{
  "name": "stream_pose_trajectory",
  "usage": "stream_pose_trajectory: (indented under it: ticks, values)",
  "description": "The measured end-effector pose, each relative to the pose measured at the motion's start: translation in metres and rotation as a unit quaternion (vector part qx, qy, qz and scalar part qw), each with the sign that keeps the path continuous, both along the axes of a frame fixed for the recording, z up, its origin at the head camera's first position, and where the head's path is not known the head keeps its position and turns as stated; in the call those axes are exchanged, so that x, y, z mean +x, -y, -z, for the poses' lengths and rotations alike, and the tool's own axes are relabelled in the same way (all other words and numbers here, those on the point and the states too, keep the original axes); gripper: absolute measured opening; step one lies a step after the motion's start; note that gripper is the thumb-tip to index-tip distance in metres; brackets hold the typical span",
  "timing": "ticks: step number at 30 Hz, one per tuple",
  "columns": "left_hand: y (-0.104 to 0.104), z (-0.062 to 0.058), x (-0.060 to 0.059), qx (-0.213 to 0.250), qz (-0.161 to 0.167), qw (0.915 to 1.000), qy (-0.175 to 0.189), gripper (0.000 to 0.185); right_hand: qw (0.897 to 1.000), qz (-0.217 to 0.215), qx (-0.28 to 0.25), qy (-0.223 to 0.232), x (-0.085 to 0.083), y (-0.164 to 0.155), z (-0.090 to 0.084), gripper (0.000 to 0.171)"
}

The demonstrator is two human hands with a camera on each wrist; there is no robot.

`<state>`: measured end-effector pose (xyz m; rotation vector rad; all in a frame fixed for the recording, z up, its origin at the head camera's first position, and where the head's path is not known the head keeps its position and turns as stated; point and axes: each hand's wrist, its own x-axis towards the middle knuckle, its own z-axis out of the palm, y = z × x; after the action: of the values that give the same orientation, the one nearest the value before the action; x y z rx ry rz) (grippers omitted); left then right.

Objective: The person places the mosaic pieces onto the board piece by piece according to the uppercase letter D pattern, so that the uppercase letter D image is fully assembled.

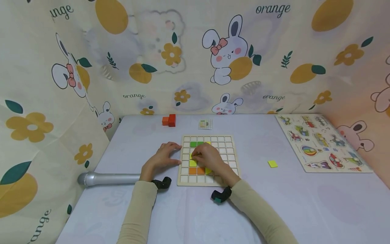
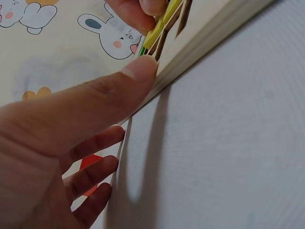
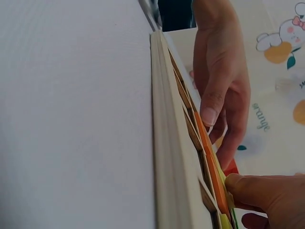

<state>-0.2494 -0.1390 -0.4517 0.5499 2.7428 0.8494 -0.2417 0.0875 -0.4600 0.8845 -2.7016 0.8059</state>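
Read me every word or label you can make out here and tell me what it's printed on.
"orange": on the patterned curtain, repeated at several spots, partly cut off at the left edge.
Picture puzzle board: only pictures; any lettering too small to read.
Small card: too small to read.
Grid board: no text.

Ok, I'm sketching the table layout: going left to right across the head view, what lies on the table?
Silver tube → red and orange blocks → wooden grid board, with both hands on it → loose yellow tile → picture puzzle board.
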Motion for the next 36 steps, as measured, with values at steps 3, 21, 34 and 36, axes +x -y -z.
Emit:
stream_pose_trajectory:
  ticks: [3,21,34,36]
  values:
    - [0.0,0.001,0.0,-0.001,0.0,1.0,-0.002,0.065,1.0,-0.022,0.003,-0.016,-0.001,-0.002,0.001,0.003]
    - [0.0,0.003,-0.002,-0.007,-0.001,1.0,-0.002,0.066,0.998,-0.065,-0.009,-0.004,0.002,-0.031,-0.01,0.019]
    - [0.0,0.004,-0.002,-0.01,-0.008,0.9999,0.008,0.067,0.999,-0.001,-0.04,0.016,0.021,-0.111,-0.025,0.026]
    - [0.0,0.003,-0.002,-0.012,-0.009,0.9999,0.009,0.067,0.999,0.013,-0.035,0.012,0.025,-0.127,-0.026,0.028]
